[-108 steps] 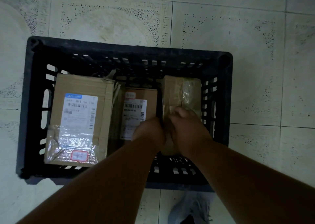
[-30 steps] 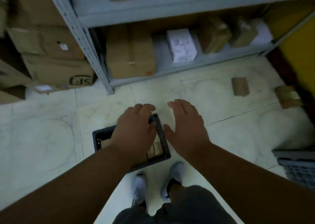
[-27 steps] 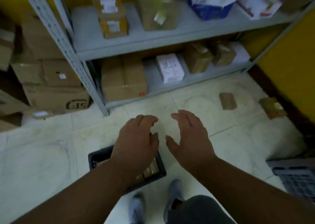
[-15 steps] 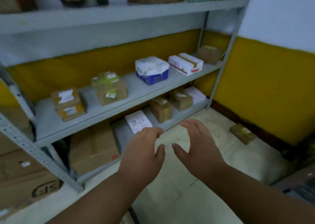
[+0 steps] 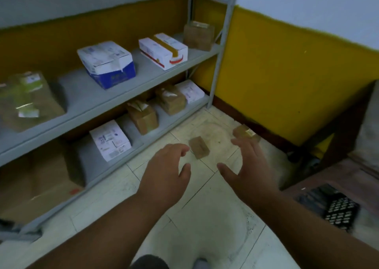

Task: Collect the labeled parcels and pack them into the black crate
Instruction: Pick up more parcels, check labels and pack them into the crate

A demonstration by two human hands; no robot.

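Both my hands are stretched out in front of me, empty, fingers loosely spread. My left hand [image 5: 166, 173] and my right hand [image 5: 249, 166] hover above the tiled floor. Between and beyond them a small brown parcel [image 5: 199, 150] lies on the floor. A second small taped parcel [image 5: 245, 133] lies further right, just past my right fingertips. The black crate with the packed parcels is out of view.
A grey metal shelf [image 5: 114, 96] runs along the left with white boxes [image 5: 106, 63] and brown parcels [image 5: 142, 116] on two levels. A yellow wall [image 5: 287, 68] closes the corner. A dark perforated crate [image 5: 332, 205] sits at the right under a wooden table leg [image 5: 336, 141].
My hands let go of the parcel in the black crate and rose. My view swung up and right from the crate, over the shelf, to the two parcels on the floor.
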